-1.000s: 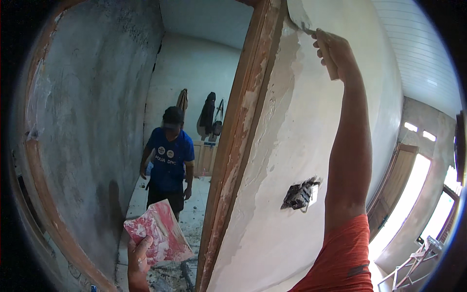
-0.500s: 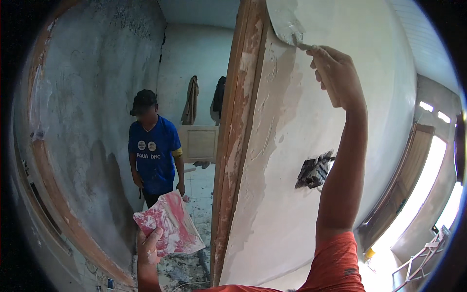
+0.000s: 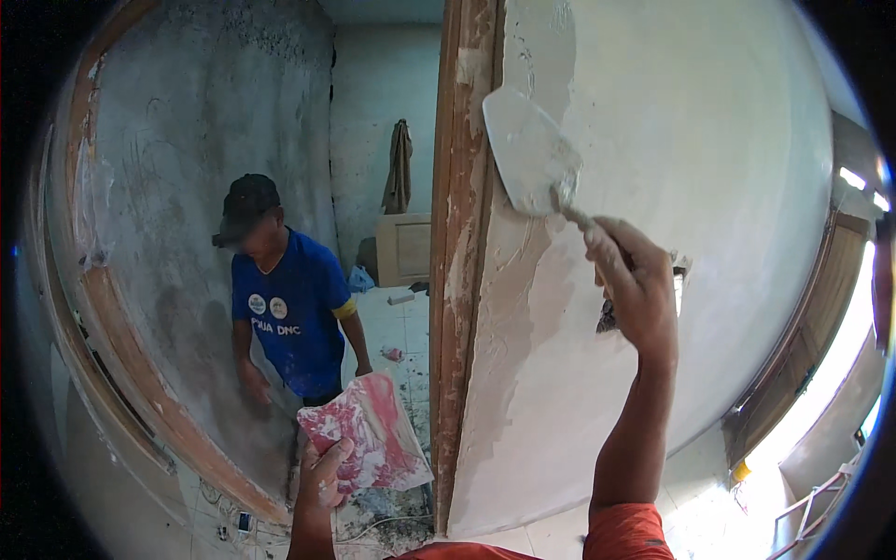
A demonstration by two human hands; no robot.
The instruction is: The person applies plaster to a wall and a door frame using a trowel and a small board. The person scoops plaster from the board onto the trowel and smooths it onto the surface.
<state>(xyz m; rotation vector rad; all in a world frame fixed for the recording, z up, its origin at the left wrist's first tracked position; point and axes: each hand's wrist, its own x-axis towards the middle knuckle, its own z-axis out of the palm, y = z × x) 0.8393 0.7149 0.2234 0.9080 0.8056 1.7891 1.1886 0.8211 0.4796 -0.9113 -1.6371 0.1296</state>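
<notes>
In my right hand [image 3: 637,280] is a trowel [image 3: 530,154], its handle gripped and its broad pale blade against the wall beside the door frame. Plaster smears show on the blade near the handle. Damp, darker plaster [image 3: 523,280] runs in a ragged strip down the wall's left edge, below and above the blade. Lower left, my left hand [image 3: 324,471] grips a pink, plaster-smeared flat board [image 3: 369,434] by its near left edge, thumb on top. The fingers under the board are hidden.
A wooden door frame [image 3: 459,280] stands left of the plastered wall. Beyond it, a person in a blue shirt [image 3: 289,308] stands by a grey wall [image 3: 215,168]. A dark wall opening [image 3: 609,317] is partly behind my right hand. A cable [image 3: 373,527] lies on the littered floor.
My right hand and the trowel have come down the wall. The pink board sits slightly farther right in view. The person in blue has leaned and come closer.
</notes>
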